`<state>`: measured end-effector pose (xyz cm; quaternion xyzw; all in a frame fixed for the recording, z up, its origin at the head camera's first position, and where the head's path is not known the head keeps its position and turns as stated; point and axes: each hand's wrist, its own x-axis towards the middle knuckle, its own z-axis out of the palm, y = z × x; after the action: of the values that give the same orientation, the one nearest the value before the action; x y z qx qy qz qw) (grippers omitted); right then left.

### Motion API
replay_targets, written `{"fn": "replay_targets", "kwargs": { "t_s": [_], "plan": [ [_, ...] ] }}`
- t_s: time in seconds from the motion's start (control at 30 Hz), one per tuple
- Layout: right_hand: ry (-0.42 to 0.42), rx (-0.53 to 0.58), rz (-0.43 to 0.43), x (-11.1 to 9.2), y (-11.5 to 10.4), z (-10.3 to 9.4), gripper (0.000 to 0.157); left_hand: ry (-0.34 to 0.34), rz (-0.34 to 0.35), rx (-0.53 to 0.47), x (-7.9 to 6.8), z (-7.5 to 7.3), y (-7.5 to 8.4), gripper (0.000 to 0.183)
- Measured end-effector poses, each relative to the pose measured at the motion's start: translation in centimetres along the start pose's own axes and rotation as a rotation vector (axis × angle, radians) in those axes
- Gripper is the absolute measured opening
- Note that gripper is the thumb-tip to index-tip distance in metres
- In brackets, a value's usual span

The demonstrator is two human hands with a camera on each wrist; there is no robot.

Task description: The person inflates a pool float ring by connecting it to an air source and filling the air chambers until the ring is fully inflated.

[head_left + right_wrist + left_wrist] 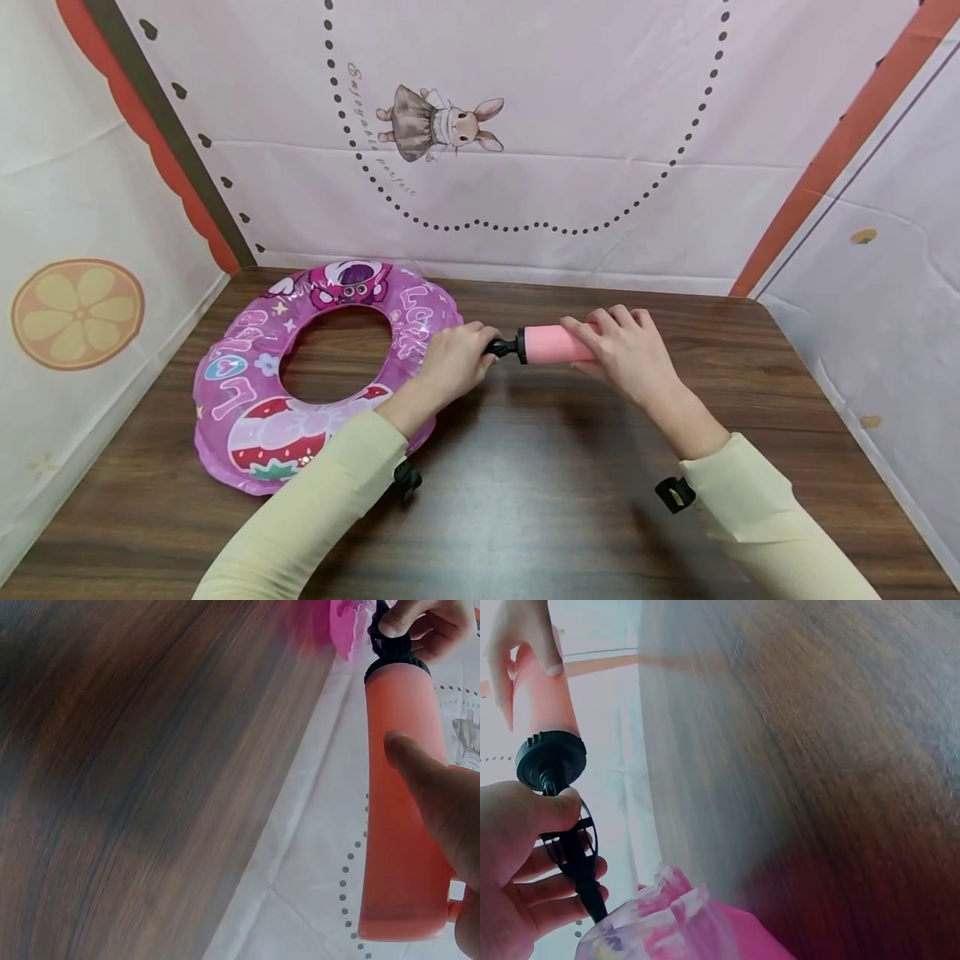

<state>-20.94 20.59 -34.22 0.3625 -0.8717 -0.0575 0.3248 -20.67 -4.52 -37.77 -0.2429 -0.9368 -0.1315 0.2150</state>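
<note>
A hand pump with a pink barrel (551,344) and a black end (551,761) lies crosswise above the table. My right hand (633,354) grips the barrel, the thumb (420,776) along its side. My left hand (454,360) holds the black narrow part (574,851) between thumb and fingers. To the left lies a purple inflated swim ring (217,392) printed with a cartoon bear, letters and strawberries. In the left wrist view the black tip reaches down to the ring's crumpled clear edge (679,922); whether it sits in a valve I cannot tell.
The brown wood-grain table (510,500) spreads under both arms. Pale printed cloth (585,108) with a rabbit drawing (442,125) hangs behind it, and more cloth stands along the left and right sides. Each wrist carries a small black camera mount (675,495).
</note>
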Motion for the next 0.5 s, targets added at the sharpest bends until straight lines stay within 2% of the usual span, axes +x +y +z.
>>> {"fn": "replay_targets", "kwargs": {
  "t_s": [0.2,0.33,0.5],
  "plan": [
    [-0.061,0.029,0.026,-0.2,-0.2,0.2,0.066,-0.027,-0.041,-0.011,0.0,0.1,0.0,0.023],
    [-0.095,0.073,0.010,0.4,-0.8,0.2,0.071,-0.033,-0.049,0.005,0.1,0.1,0.1,0.024],
    [-0.111,0.152,-0.032,2.2,-2.4,0.6,0.060,-0.051,-0.058,0.035,0.1,0.0,0.2,0.026]
  ]
}}
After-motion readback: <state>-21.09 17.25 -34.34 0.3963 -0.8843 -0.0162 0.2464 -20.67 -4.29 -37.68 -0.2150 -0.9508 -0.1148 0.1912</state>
